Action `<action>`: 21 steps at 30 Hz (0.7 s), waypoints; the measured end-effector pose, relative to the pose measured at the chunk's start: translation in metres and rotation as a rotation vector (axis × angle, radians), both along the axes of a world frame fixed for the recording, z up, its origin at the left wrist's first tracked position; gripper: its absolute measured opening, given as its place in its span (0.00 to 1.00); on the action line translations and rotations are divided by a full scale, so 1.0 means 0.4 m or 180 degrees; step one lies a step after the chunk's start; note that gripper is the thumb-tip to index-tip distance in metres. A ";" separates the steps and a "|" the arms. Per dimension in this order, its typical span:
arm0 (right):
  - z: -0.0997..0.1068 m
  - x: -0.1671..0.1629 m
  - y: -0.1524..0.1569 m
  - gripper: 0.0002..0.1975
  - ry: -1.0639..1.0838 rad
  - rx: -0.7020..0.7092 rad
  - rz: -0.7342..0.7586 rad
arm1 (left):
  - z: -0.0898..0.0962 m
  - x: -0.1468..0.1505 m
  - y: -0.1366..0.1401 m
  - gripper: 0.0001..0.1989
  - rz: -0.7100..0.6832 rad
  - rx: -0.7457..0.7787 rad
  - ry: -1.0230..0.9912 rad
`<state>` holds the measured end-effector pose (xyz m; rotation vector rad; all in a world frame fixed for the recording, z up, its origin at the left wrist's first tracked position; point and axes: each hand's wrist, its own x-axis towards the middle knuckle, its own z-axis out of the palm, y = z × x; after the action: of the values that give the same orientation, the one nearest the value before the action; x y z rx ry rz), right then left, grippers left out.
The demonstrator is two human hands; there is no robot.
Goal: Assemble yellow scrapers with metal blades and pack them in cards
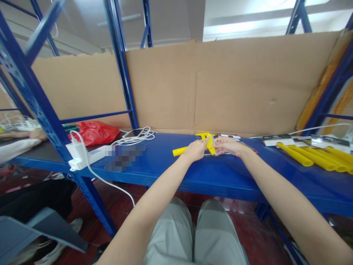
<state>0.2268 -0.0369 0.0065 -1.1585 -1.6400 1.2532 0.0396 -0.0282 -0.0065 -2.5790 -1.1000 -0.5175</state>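
Note:
My left hand (195, 149) is closed around a yellow scraper (211, 145), whose tubular handle (179, 151) sticks out to the left of the fist. At the scraper's wide end, my right hand (227, 145) pinches with thumb and fingers along a thin, pale, blade-like edge. The exact grip there is too small to make out. Just behind the left hand another yellow piece (202, 134) shows on the blue table. Some thin metallic strip lies under the right hand, mostly hidden.
Several yellow tubes (314, 158) and black-and-white packages (278, 140) lie at the right on the blue table (160, 165). Leftward are a coiled white cable (138, 136), a power strip (95, 155) and a red plastic bag (95, 132). Cardboard (234, 88) stands behind; another person's arm shows far left.

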 end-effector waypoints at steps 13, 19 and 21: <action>-0.013 0.020 0.022 0.12 0.0174 -0.0218 -0.0008 | 0.003 -0.002 -0.004 0.24 -0.0009 0.0148 0.0289; -0.015 0.018 0.023 0.10 0.0189 -0.0232 0.0027 | 0.010 -0.005 -0.010 0.23 0.0012 0.0099 0.0250; -0.011 0.014 0.021 0.10 0.0164 -0.0236 -0.0014 | 0.012 -0.004 -0.013 0.23 0.0027 0.0076 0.0242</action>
<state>0.2324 -0.0286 0.0020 -1.1643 -1.5640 1.3402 0.0379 -0.0334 -0.0017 -2.5500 -1.0726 -0.4242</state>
